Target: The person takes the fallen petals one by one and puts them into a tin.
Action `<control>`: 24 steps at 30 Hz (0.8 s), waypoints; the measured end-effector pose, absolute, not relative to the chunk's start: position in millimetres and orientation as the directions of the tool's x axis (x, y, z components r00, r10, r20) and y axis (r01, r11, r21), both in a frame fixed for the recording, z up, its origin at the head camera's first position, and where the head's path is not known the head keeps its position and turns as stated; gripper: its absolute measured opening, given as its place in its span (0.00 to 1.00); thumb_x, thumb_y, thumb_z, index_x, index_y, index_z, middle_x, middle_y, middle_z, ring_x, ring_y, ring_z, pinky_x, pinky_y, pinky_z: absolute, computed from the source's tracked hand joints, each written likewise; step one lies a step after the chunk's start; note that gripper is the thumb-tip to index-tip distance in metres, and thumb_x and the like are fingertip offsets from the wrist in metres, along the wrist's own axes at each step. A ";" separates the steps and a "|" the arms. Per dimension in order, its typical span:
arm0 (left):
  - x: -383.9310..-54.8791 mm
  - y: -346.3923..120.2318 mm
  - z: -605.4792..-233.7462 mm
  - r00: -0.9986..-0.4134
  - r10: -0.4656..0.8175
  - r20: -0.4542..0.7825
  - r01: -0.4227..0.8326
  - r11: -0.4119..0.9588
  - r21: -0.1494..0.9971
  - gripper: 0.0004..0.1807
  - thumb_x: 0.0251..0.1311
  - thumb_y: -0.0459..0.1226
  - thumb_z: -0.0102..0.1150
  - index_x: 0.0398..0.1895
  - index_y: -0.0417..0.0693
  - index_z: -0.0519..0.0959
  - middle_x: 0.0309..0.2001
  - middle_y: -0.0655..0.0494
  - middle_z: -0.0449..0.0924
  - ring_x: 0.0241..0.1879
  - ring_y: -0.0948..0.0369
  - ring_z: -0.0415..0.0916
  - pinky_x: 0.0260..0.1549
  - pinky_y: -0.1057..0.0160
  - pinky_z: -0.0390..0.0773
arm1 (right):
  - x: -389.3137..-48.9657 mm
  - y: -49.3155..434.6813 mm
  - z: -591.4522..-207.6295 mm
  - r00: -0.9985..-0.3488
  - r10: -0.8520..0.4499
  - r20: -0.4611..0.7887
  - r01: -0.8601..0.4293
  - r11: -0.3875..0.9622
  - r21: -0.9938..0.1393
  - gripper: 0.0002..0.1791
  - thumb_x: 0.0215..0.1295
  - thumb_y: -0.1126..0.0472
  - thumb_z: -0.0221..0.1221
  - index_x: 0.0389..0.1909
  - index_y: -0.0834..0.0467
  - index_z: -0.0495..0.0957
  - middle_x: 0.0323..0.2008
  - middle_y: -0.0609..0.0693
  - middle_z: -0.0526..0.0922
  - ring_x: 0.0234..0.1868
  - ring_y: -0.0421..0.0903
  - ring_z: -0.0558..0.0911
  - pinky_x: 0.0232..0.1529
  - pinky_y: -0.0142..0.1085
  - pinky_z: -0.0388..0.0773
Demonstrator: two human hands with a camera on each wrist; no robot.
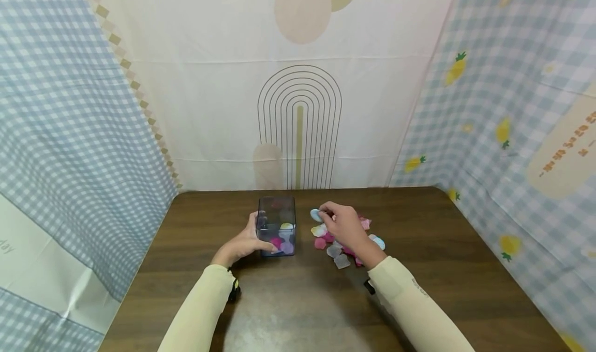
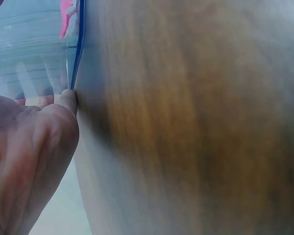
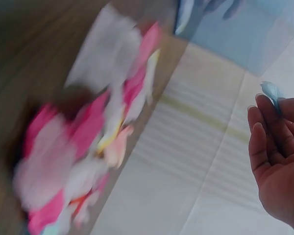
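Gripping the box [image 1: 277, 230] with the left hand [image 1: 243, 243], fingers round its left side and thumb across the near wall. Pinching a pale blue petal [image 1: 316, 215] between thumb and fingertips of the right hand [image 1: 343, 226], held up over the worktop [image 1: 279, 310], between box and heap, near both. Low inside the box, behind see-through tinted walls: a few petals [image 1: 287, 247] in pink, lilac and yellow-white, probably more than can be counted through the tint. On the worktop, right of the box and partly hidden under the right hand: a loose heap [image 1: 334, 250] of petals, mostly pink and white, with pale blue at the right edge. Clothed in pale yellow sleeves [image 1: 197, 303]. Hung behind the worktop: a white cloth [image 1: 223, 108] printed with nested arches. At the left: a blue checked cloth [image 1: 56, 108]. At the right: a checked cloth [image 1: 484, 93] with yellow pineapples.
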State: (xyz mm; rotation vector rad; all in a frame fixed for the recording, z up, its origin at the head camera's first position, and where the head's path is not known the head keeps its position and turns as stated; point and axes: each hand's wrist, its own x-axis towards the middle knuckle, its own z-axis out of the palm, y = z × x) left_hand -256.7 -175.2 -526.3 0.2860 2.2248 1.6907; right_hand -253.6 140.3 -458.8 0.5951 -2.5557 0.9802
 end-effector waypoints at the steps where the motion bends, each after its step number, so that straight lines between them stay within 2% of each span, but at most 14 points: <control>1: -256.8 -175.5 -526.2 -0.926 0.352 -0.139 -0.039 0.276 0.960 0.68 0.50 0.38 0.84 0.83 0.53 0.40 0.83 0.41 0.49 0.82 0.43 0.51 0.83 0.37 0.48 | -253.8 134.1 -458.5 -0.844 -0.269 0.465 -0.512 0.663 -0.546 0.03 0.72 0.61 0.68 0.41 0.56 0.87 0.35 0.49 0.92 0.29 0.39 0.79 0.34 0.31 0.79; 5: -257.2 -175.5 -526.8 -0.925 0.355 -0.138 -0.040 0.268 0.963 0.68 0.49 0.38 0.84 0.83 0.53 0.40 0.82 0.41 0.50 0.80 0.43 0.53 0.82 0.38 0.49 | -253.5 112.5 -458.4 -0.809 -0.300 0.505 -0.567 0.626 -0.536 0.03 0.73 0.61 0.67 0.41 0.56 0.88 0.35 0.49 0.92 0.30 0.38 0.83 0.36 0.33 0.84; 11: -257.1 -175.9 -528.3 -0.924 0.355 -0.140 -0.046 0.261 0.964 0.66 0.51 0.37 0.83 0.83 0.53 0.41 0.80 0.40 0.55 0.78 0.43 0.58 0.82 0.38 0.50 | -253.7 87.1 -455.8 -0.794 -0.311 0.523 -0.594 0.581 -0.556 0.03 0.74 0.61 0.66 0.41 0.57 0.87 0.34 0.49 0.91 0.30 0.40 0.81 0.37 0.33 0.83; 20: -258.0 -176.7 -528.1 -0.920 0.368 -0.133 -0.049 0.229 0.972 0.67 0.50 0.36 0.82 0.82 0.53 0.40 0.77 0.38 0.59 0.74 0.43 0.65 0.81 0.39 0.54 | -258.8 73.1 -459.3 -0.811 -0.311 0.496 -0.566 0.629 -0.532 0.04 0.73 0.58 0.67 0.41 0.53 0.88 0.34 0.46 0.90 0.31 0.39 0.80 0.38 0.34 0.82; 24: -257.1 -177.2 -528.5 -0.919 0.369 -0.140 -0.050 0.243 0.969 0.67 0.51 0.36 0.82 0.83 0.53 0.40 0.77 0.38 0.60 0.74 0.44 0.64 0.80 0.38 0.54 | -257.9 73.1 -461.8 -0.824 -0.323 0.466 -0.551 0.650 -0.524 0.04 0.74 0.57 0.67 0.42 0.52 0.88 0.36 0.45 0.90 0.32 0.38 0.79 0.39 0.34 0.82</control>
